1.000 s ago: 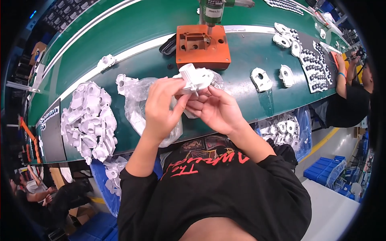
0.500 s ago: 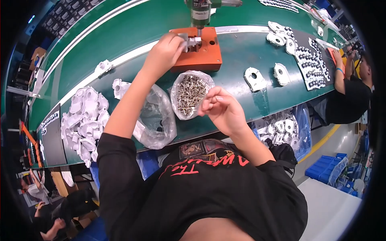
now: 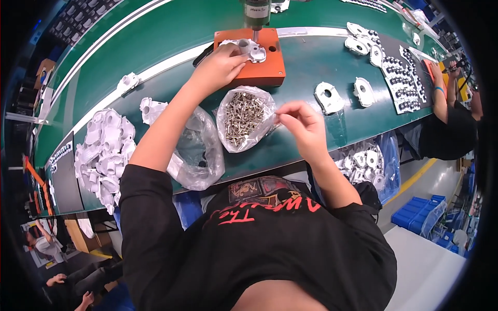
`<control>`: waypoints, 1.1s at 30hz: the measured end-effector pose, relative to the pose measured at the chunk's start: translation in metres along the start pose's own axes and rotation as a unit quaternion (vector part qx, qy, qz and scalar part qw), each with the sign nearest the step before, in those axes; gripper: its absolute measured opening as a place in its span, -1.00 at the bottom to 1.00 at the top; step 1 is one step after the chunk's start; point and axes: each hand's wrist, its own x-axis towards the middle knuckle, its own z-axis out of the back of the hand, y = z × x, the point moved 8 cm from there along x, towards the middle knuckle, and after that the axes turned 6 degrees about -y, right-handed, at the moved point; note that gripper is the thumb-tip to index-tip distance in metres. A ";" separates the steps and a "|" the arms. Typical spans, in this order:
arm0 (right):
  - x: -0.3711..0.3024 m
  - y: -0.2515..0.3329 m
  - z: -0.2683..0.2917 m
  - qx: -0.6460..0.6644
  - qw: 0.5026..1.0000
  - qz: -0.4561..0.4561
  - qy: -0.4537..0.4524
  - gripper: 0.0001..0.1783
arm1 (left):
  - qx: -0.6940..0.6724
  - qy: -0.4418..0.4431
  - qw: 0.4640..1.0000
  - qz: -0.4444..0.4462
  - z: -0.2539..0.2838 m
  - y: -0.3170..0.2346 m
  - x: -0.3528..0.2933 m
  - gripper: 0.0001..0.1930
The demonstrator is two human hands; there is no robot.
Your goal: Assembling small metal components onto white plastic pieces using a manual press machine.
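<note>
My left hand [image 3: 220,66] grips a white plastic housing [image 3: 256,54] that rests on the orange fixture block [image 3: 270,71]. Right above it stands the green power screwdriver [image 3: 256,16], its bit pointing down close to the housing. My right hand [image 3: 307,129] is closed in a pinch beside the right rim of a clear plastic bag of screws [image 3: 243,116]. Whatever those fingertips hold, if anything, is too small to make out. Left of the screws lies another clear bag [image 3: 211,150], with a few small dark pieces inside.
A pile of white housings [image 3: 106,155] lies on the left, and a single housing [image 3: 127,83] sits farther back. To the right are two round-holed white covers [image 3: 328,97] and rows of black parts [image 3: 402,83]. A co-worker [image 3: 451,124] sits at the far right.
The white housing, tilted over the block before, now lies flatter on it under my left hand. My right hand has shifted right, and its fingers have come together in a pinch.
</note>
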 end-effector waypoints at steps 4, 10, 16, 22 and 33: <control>0.008 0.038 -0.050 -0.399 0.864 0.293 0.087 -0.85 | 0.053 -0.052 0.997 -0.033 0.014 -0.014 -0.003 -0.77; 0.010 0.021 -0.078 -0.523 0.782 0.305 0.149 -0.85 | -0.029 -0.058 0.989 0.130 0.063 -0.025 -0.037 -0.75; 0.010 0.017 -0.076 -0.531 0.775 0.304 0.157 -0.90 | -0.091 0.298 0.897 0.314 0.074 -0.054 -0.151 -0.85; 0.012 0.017 -0.082 -0.532 0.771 0.313 0.161 -0.89 | 0.006 0.287 0.900 0.329 0.061 -0.081 -0.189 -0.83; 0.019 0.024 -0.076 -0.468 0.823 0.290 0.141 -0.86 | -0.007 0.285 0.918 0.275 0.047 -0.091 -0.183 -0.78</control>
